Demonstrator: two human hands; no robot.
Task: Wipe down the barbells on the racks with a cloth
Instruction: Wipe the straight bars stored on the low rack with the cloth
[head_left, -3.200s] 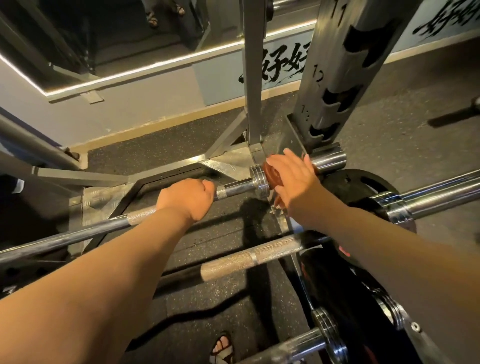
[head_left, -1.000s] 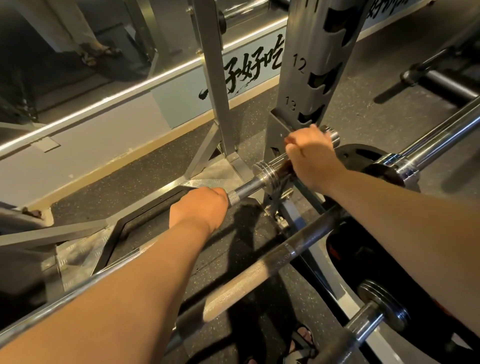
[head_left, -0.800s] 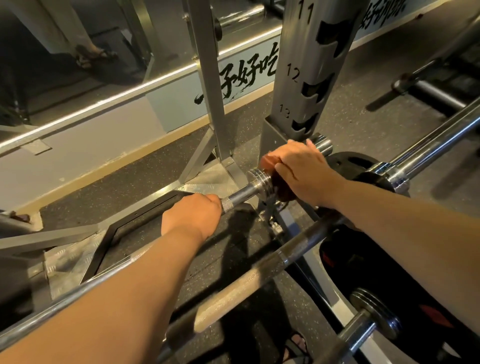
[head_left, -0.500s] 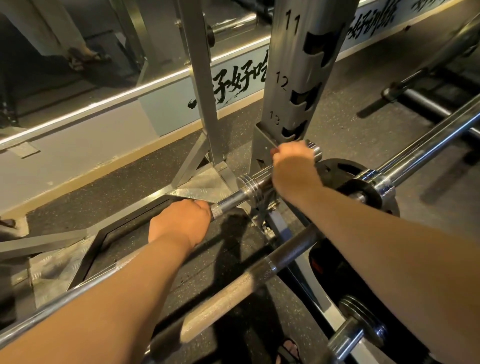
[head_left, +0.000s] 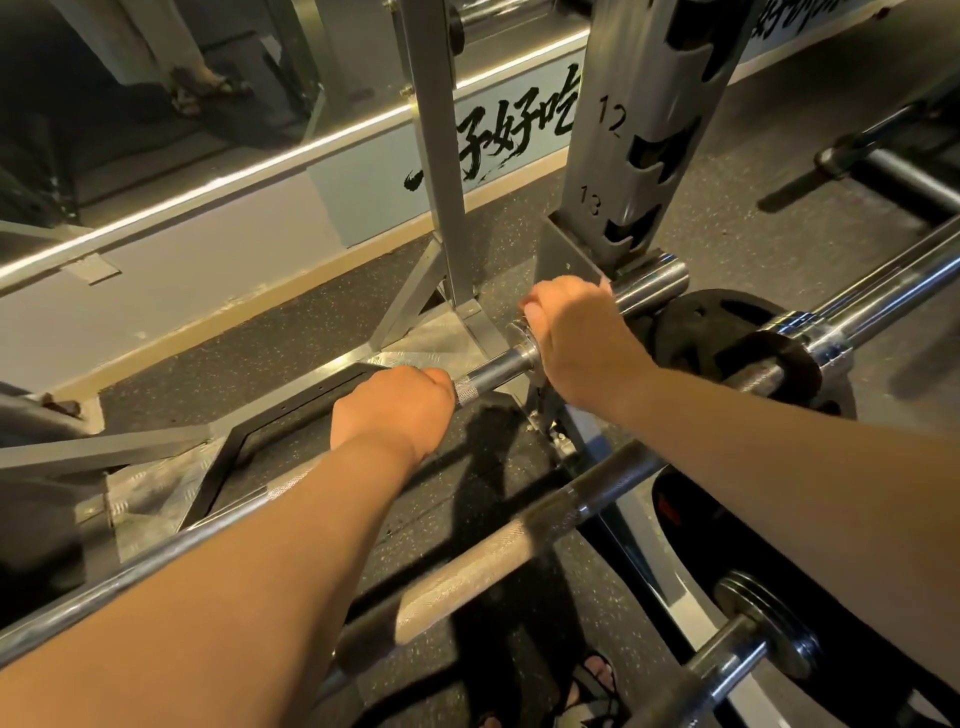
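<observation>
The tall grey rack post (head_left: 639, 156) is showing the numbers 12 and 13, one above the other, each beside a notch cut into the metal. More of a number is peeking in at the top, but it is cut off. The pale blue wall strip (head_left: 363, 192) behind is showing big black brush letters, 子好吃. More brush writing is showing at the top right, too cut off to read.

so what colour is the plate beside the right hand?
Black plate, clearest in the head view, just past the right hand.
</observation>
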